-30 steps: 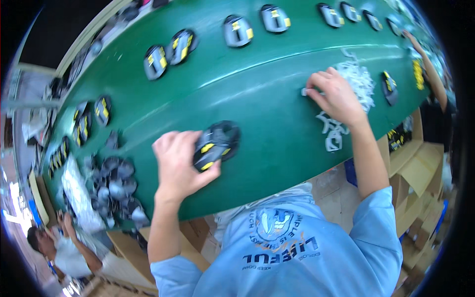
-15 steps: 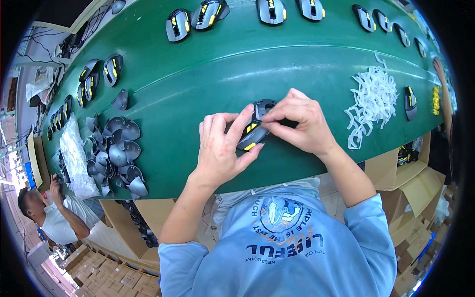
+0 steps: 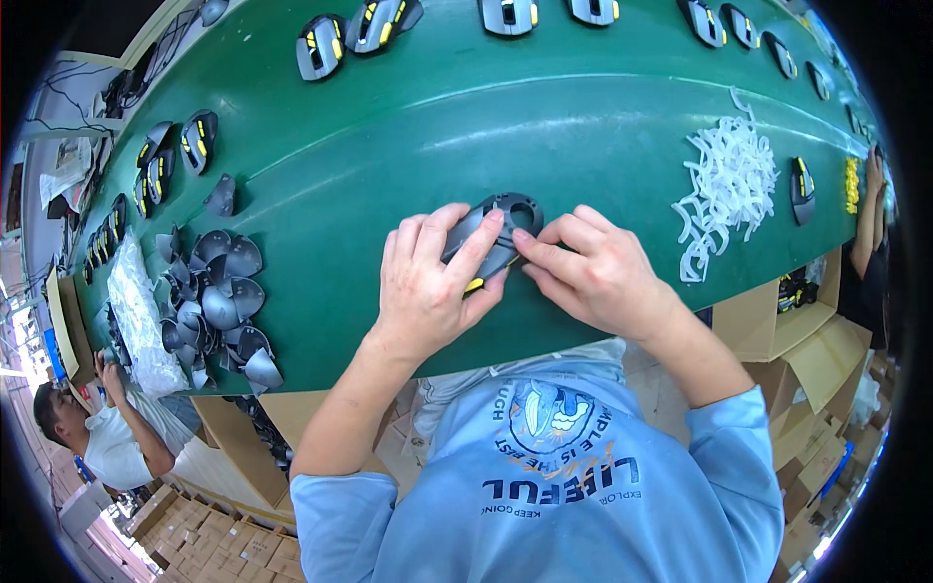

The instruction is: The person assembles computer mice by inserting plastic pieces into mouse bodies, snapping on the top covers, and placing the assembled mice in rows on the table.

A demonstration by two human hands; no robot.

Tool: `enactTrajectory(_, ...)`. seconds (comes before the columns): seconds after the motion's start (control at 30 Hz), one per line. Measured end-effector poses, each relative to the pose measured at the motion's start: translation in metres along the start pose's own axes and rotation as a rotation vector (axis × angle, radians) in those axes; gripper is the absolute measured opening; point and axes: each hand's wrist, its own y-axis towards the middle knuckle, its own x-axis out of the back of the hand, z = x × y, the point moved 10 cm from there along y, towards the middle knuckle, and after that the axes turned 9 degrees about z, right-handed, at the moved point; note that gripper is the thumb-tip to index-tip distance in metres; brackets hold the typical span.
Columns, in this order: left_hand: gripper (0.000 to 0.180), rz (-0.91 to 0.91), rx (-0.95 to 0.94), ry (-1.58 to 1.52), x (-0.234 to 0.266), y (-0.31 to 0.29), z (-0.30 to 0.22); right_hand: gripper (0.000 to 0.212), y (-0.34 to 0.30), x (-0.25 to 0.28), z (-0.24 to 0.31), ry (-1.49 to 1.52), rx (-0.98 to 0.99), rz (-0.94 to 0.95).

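Over the green table (image 3: 389, 155), a dark grey computer mouse (image 3: 500, 257) with yellow accents and a round opening at its far end is between my hands. My left hand (image 3: 428, 277) is closed around its left side, the index finger lying across the top and the thumb by the near end. My right hand (image 3: 598, 277) has thumb and index finger pinched together against the mouse's right side, just below the opening. Whatever those fingertips pinch is hidden. My fingers cover much of the mouse.
Curved translucent white strips (image 3: 727, 189) are heaped at right, beside another mouse (image 3: 802, 191) and small yellow parts (image 3: 851, 185). Grey curved shells (image 3: 222, 303) and a clear plastic bag (image 3: 138, 321) lie at left. More mice (image 3: 321, 47) line the far side. Co-workers are at both ends.
My right hand has shifted down from the top of the mouse to its right side. The mouse has turned, and my left index finger now presses near the opening.
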Motion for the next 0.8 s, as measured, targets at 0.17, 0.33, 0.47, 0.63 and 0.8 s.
enactTrajectory(0.17,0.064,-0.038,0.03,-0.007,0.008,-0.003,0.003,0.048,0.017,-0.01,0.016,-0.143,0.085,0.269)
enactTrajectory(0.33,0.081,0.065,0.029,-0.03,0.012,-0.011,0.003,0.054,0.011,0.0,0.005,-0.033,0.027,0.222)
enactTrajectory(0.47,0.066,-0.242,0.411,0.337,0.096,-0.068,0.076,0.054,-0.002,0.003,-0.02,0.287,-0.145,0.049)
enactTrajectory(0.63,0.036,-0.038,0.727,0.684,0.132,-0.117,0.171,0.053,-0.019,0.016,-0.048,0.345,-0.108,-0.007)
enactTrajectory(0.8,0.022,-0.057,0.551,0.661,0.132,-0.086,0.165,0.037,-0.024,0.033,-0.045,0.344,-0.101,-0.033)
